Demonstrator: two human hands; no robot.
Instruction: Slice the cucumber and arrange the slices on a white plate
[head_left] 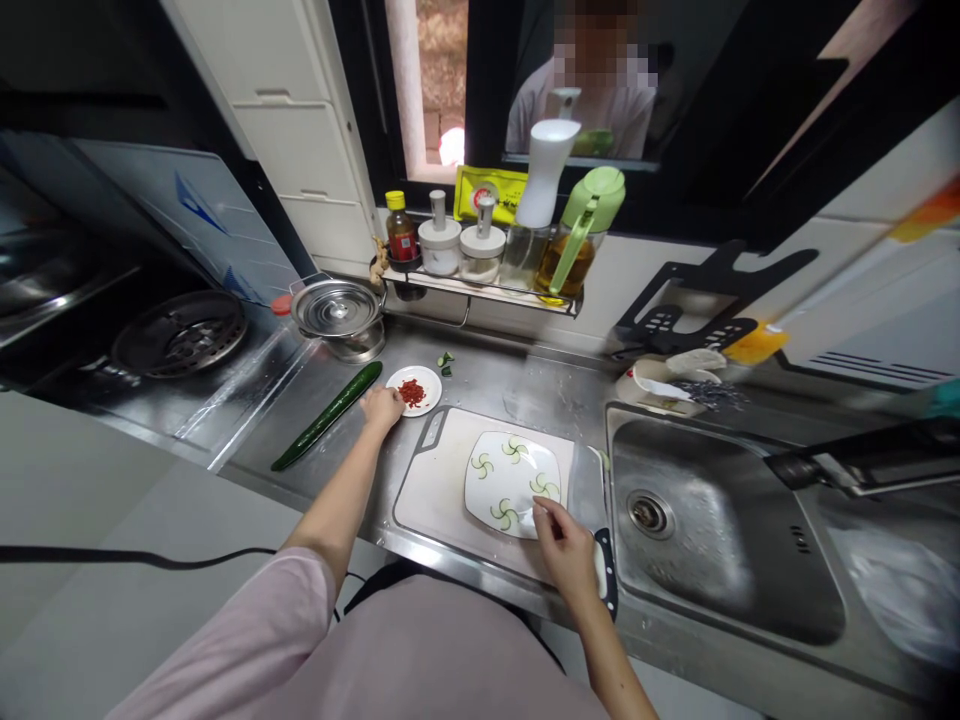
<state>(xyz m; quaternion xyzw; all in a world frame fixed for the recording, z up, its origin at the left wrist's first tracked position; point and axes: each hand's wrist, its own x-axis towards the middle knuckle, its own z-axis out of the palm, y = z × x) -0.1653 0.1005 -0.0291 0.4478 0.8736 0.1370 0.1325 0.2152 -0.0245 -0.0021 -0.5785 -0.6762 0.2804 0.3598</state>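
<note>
My left hand (382,408) reaches over the left rim of a small white plate (425,378) that holds a heap of small red pieces (412,393). Its fingers are drawn together, and what they grip is hidden. Over the lower right edge of a squarish white plate (491,490), my right hand (568,545) has thumb and index finger pinched; anything between them is too small to make out. Thin green-edged slices, apparently cucumber (514,450), form several pinwheels on this plate. Beneath it lies a pale cutting board (435,490). A knife with a dark handle (609,575) lies beside my right hand.
A whole cucumber (328,416) lies left of the small plate, and green offcuts (446,363) lie behind it. A lidded steel pot (337,310) stands back left. The sink (720,530) is at right. Bottles and jars fill a wall rack (480,290).
</note>
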